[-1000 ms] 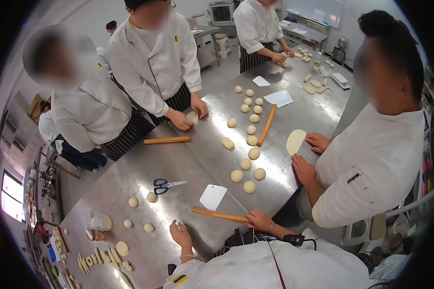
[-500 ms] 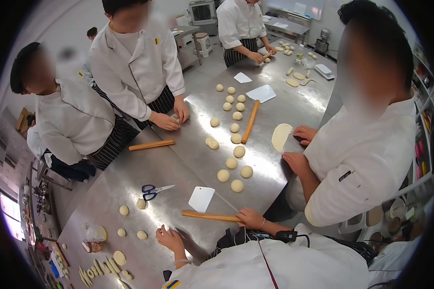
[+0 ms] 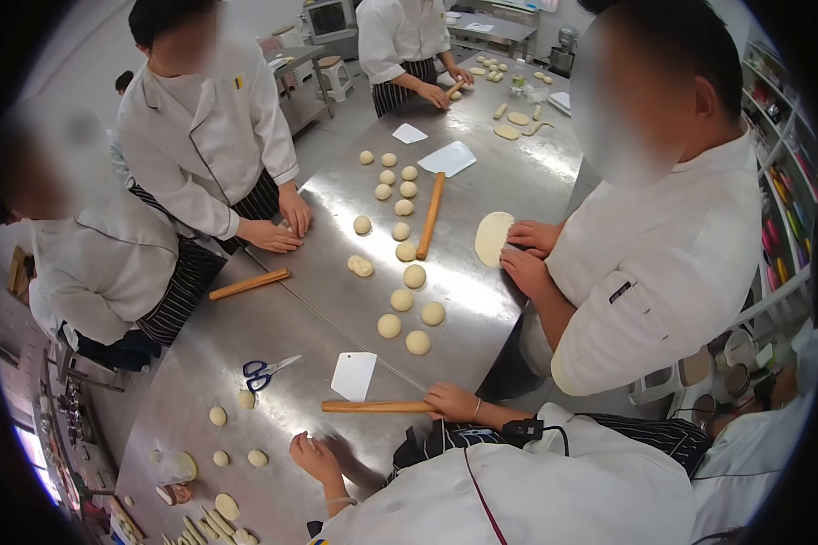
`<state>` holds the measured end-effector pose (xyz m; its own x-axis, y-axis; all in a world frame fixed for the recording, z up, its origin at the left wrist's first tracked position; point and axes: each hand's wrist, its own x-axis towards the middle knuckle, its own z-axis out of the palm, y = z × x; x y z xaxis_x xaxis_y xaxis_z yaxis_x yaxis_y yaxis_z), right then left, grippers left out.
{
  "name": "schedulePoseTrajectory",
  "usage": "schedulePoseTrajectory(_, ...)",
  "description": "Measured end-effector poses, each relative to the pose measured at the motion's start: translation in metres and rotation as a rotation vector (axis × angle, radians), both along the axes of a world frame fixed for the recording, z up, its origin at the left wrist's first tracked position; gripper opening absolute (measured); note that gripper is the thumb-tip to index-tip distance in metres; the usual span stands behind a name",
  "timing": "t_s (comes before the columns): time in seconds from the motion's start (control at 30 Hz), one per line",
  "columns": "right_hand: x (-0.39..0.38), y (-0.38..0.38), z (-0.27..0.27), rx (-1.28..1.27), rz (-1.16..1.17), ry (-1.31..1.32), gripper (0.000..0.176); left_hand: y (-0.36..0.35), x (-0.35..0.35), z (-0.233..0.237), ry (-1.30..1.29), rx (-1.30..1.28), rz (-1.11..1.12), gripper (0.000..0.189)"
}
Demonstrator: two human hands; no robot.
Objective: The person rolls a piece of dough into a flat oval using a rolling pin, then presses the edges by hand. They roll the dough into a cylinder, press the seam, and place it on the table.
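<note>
The right hand (image 3: 453, 402) is hiding one end of the rolling pin (image 3: 377, 407), the bottom edge is cutting off dough strips (image 3: 216, 524), and the top edge is cropping a far co-worker (image 3: 400, 41).

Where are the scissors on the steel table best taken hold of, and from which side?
By the blue handles, probably from the near left. The scissors lie flat, handles to the left and blades pointing right and slightly away, so that approach likely stays clear of the cutting edges. The person's left hand is the closer one.
</note>
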<state>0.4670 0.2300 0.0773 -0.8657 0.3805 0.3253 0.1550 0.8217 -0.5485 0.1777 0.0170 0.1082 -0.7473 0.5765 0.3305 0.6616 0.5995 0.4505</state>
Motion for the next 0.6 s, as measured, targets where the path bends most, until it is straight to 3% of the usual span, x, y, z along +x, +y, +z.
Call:
schedulePoseTrajectory(0.17, -0.001, 0.001, -0.002, 0.009, 0.002, -0.021, 0.037, 0.004, -0.005, -0.012, 0.109, 0.032, 0.022, 0.023)
schedulePoseTrajectory(0.23, -0.001, 0.000, -0.001, 0.004, 0.026, 0.023, 0.037, -0.003, -0.002, -0.021, 0.067, -0.150, 0.043, 0.029)
schedulePoseTrajectory(0.37, -0.003, -0.001, -0.005, -0.006, 0.012, 0.028, 0.036, -0.015, 0.005, -0.034, 0.102, -0.181, 0.016, 0.043)
schedulePoseTrajectory(0.6, -0.002, 0.000, -0.002, 0.018, -0.006, 0.039, 0.033, -0.015, 0.011, -0.040, 0.068, -0.159, 0.071, 0.048)
